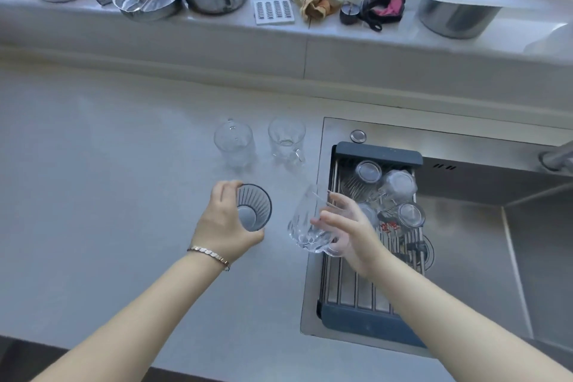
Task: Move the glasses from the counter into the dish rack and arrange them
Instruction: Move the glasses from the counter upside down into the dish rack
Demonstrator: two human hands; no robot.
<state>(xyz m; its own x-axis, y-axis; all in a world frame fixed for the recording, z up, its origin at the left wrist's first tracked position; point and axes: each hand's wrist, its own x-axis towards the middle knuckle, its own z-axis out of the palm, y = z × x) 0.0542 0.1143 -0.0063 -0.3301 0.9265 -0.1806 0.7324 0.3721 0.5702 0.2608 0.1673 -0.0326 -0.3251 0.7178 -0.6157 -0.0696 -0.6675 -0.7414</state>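
Two hands each grip a glass at the counter's [93, 164] edge beside the sink. Fingers of the left hand [224, 226] wrap a dark ribbed glass [254, 207], held just over the counter with its mouth facing up; a bracelet [209, 257] circles that wrist. Next to it, the right hand [347, 236] clasps a clear faceted glass [305, 223], tilted, at the near edge of the dish rack [376, 153]. Several clear glasses [398, 184] already sit upside down in the rack. Farther back on the counter stand two clear mugs [234, 143].
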